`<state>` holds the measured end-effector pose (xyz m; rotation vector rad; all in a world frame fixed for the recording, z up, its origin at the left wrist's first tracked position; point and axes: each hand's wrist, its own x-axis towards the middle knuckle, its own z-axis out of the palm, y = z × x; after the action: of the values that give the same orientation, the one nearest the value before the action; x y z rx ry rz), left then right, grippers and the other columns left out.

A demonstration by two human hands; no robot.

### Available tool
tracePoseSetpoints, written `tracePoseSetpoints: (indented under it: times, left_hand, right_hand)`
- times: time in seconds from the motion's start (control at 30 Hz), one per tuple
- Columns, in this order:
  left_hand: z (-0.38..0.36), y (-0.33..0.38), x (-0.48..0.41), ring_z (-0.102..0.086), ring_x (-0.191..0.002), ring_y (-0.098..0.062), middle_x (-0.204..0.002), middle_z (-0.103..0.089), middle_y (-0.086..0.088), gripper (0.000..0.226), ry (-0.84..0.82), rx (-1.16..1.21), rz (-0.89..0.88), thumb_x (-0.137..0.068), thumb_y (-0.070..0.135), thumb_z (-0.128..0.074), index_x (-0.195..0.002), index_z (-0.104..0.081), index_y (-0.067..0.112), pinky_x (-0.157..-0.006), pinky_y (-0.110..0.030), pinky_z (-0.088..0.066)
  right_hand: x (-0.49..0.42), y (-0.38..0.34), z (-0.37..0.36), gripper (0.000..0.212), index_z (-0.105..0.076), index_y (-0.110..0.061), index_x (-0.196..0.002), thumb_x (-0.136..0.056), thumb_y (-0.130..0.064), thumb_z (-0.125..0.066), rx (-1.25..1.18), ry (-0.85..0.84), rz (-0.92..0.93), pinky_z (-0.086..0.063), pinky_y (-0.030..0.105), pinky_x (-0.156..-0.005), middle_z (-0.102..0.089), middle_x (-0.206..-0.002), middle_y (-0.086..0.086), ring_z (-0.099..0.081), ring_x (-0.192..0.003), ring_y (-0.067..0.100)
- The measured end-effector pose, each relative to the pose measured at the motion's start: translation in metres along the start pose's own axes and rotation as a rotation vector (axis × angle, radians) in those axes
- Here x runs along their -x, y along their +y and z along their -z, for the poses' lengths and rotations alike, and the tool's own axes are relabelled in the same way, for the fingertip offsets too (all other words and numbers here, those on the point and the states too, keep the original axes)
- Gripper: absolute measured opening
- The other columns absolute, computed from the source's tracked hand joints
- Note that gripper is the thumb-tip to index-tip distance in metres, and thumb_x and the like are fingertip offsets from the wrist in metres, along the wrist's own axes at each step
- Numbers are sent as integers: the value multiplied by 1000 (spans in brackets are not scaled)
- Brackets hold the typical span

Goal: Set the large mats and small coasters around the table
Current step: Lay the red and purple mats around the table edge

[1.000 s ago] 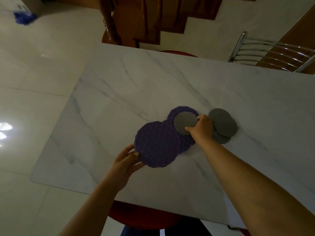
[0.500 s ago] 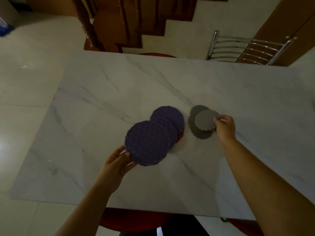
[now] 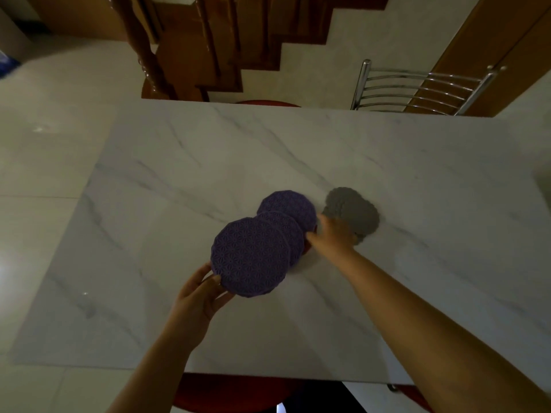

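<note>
A: What has changed on the bench (image 3: 167,180)?

B: The small coaster carried half a second ago is released onto the grey coasters (image 3: 351,211), at two o'clock of the purple mats (image 3: 287,216). The right hand (image 3: 332,234) is now empty, fingers loosely spread between both piles.

A: And the other?

B: A large mat (image 3: 250,259) is pinched at its seven o'clock edge by the left hand (image 3: 198,296); placing seems next.

The left hand (image 3: 199,296) pinches the near-left rim of the front purple mat (image 3: 250,260), thumb on top, fingers beneath. The right hand (image 3: 333,236) lies just right of that mat, back up, fingers blurred, both forearms bare and stretched forward.
</note>
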<state>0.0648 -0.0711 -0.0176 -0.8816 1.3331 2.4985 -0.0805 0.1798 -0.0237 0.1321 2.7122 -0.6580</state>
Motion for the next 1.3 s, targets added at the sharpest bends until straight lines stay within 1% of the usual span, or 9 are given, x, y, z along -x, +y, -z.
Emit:
tracePoseSetpoints:
  times: [0.1,0.17,0.27,0.43,0.53,0.7,0.83,1.03,1.3]
  left_hand:
    - [2,2,0,-73,-78,-18,-92,-76,-3,29,-7,25,-8,-91,-2,-44,-108,-62,14,-66,-32,-60]
    - [3,3,0,-73,-79,-18,-92,-75,-4,30,-17,34,-14,-92,-2,-43,-109,-62,14,-66,-32,-60]
    - [8,5,2,-73,-79,-18,-91,-76,-3,31,-14,35,-26,-93,-3,-41,-108,-63,14,-67,-32,-60]
    - [22,9,7,-73,-79,-18,-91,-75,-4,31,19,49,-26,-92,-3,-42,-112,-61,13,-68,-32,-61]
    - [30,10,10,-73,-79,-18,-91,-75,-5,31,39,63,-28,-91,-2,-44,-111,-62,14,-68,-33,-60]
    - [38,11,11,-73,-83,-21,-95,-75,-6,30,54,50,-31,-92,0,-45,-112,-61,14,-71,-35,-61]
    - [41,12,11,-73,-83,-20,-95,-75,-5,31,58,47,-38,-93,-2,-43,-112,-62,14,-71,-34,-61]
    - [41,13,7,-73,-80,-18,-93,-76,-3,31,53,39,-29,-94,-3,-41,-108,-62,15,-68,-33,-61]
    - [35,13,1,-73,-76,-17,-88,-76,-3,30,29,24,-17,-95,-4,-40,-109,-60,13,-66,-32,-61]
  right_hand:
    - [1,-24,-19,72,-22,-16,-147,-88,-51,-45,194,-199,60,-26,45,-108,-29,-150,12,-31,-134,32]
    - [1,-35,-26,69,-12,-17,-149,-92,-42,-42,261,-236,72,-19,47,-113,-21,-152,11,-23,-136,34]
    - [3,-42,-32,63,-19,-18,-147,-91,-33,-45,292,-229,91,-21,44,-110,-28,-146,10,-26,-132,33]
    - [4,-42,-39,92,-12,-12,-149,-82,-59,-54,302,-167,25,-24,45,-109,-20,-150,12,-23,-134,35]
    - [3,-40,-43,99,-14,-11,-148,-77,-63,-59,301,-142,-21,-24,45,-109,-19,-151,12,-23,-135,35]
    - [4,-40,-46,89,-30,-14,-141,-74,-58,-66,247,-28,8,-29,42,-104,-30,-145,8,-31,-130,32]
    - [14,-41,-48,81,-29,-13,-140,-77,-45,-69,145,74,42,-33,41,-104,-35,-144,7,-36,-129,30]
    - [24,-51,-20,18,-57,-13,-105,-91,-23,-55,-316,134,1,-48,37,-74,-64,-96,5,-62,-91,28]
    - [24,-40,48,23,-68,-7,-105,-88,-20,-60,-650,282,-49,-43,25,-77,-68,-95,5,-61,-88,16]
